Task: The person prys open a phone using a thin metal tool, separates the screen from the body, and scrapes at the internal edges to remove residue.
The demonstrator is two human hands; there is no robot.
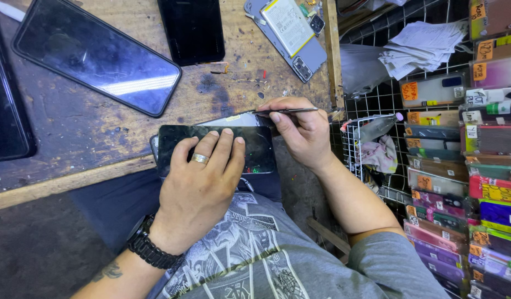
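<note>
**Phone screen pinned, tool at its top right edge**

Left hand (203,177) lies flat, fingers spread, pressing the dark phone screen (255,147) at the edge of the wooden bench (100,122). Right hand (302,130) at 3 o'clock of it pinches thin metal tweezers (288,111), tip at the screen's top right edge. Opened phone with battery (291,33) at 1 o'clock, large dark phone (95,52) at 10 o'clock.
</note>
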